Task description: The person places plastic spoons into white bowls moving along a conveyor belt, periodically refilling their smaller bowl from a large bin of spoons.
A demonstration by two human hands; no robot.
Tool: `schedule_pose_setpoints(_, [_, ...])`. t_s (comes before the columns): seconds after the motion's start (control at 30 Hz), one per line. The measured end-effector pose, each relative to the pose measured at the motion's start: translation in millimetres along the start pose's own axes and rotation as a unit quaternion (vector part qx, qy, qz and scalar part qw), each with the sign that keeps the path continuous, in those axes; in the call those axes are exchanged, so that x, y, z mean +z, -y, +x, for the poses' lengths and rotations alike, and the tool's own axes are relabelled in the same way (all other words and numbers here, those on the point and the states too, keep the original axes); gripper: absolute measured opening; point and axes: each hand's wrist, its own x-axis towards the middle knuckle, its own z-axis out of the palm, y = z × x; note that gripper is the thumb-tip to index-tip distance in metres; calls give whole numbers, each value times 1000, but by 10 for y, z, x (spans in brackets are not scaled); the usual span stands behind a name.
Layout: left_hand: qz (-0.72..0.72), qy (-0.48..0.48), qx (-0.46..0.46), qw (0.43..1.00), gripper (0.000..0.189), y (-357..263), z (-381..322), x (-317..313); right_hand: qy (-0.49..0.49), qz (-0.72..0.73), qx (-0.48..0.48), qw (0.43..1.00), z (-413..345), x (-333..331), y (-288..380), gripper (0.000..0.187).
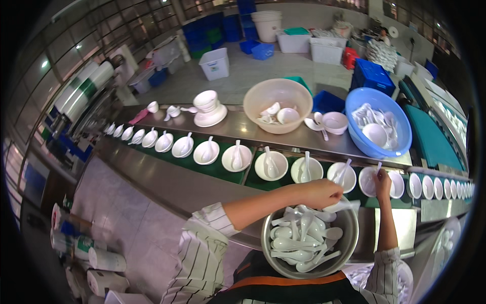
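Observation:
My right hand (382, 183) pinches the handle of a white soup spoon (379, 167), whose bowl end lies in a white bowl (366, 185) on the green conveyor belt (251, 174). Over the far rim of a round metal basin (356, 237), my left hand (323, 193) has its fingers closed on another white spoon (343, 206), blurred and partly hidden. Loose white spoons (303, 237) fill much of the basin. Left of my right hand, a row of bowls (271, 167) stretches along the belt, each with a spoon inside. Bowls (415, 186) farther right show no spoons.
Behind the belt, a steel ledge (235, 125) carries a beige tub (279, 89), a blue tub (379, 150) of spoons and stacked white tableware (207, 108). Bins (214, 64) stand on the floor beyond. Rolls (108, 260) lie at lower left. A person (384, 36) is far back.

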Motion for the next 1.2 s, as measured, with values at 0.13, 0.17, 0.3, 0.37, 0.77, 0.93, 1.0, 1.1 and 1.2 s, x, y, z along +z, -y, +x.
schedule_pose_setpoints(0.13, [-69, -222, -23, 972, 8, 103, 136, 65, -55, 117, -54, 990, -190, -144, 495, 36])
schedule_pose_setpoints(0.17, [-77, -255, -36, 963, 8, 73, 184, 71, 32, 208, -39, 977, -239, -219, 747, 35])
schedule_pose_setpoints(0.3, [-55, -233, -33, 970, 11, 88, 337, 206, 263, 428, -26, 864, -433, -422, 1455, 31])
schedule_pose_setpoints(0.37, [-32, -255, 2, 966, 19, 126, 365, 331, 250, 419, -79, 869, -412, -455, 1646, 19])
schedule_pose_setpoints(0.77, [124, 10, -22, 992, 28, -252, -683, 78, 60, 44, -41, 996, -66, -97, 178, 22])
schedule_pose_setpoints(0.93, [234, 89, -3, 968, 35, -253, -1146, 517, 25, -38, -119, 992, -171, -251, 914, 25])
schedule_pose_setpoints(1.0, [238, 81, -15, 968, 26, -207, -1173, 690, 82, 61, -187, 977, -268, -308, 1305, 23])
schedule_pose_setpoints(1.1, [221, 85, -17, 972, 22, -60, -1162, 823, 323, -17, -315, 892, -589, -454, 1940, 33])
schedule_pose_setpoints(1.2, [204, 88, 29, 975, 29, -10, -1133, 829, 415, -158, -394, 804, -991, -139, 1938, 55])
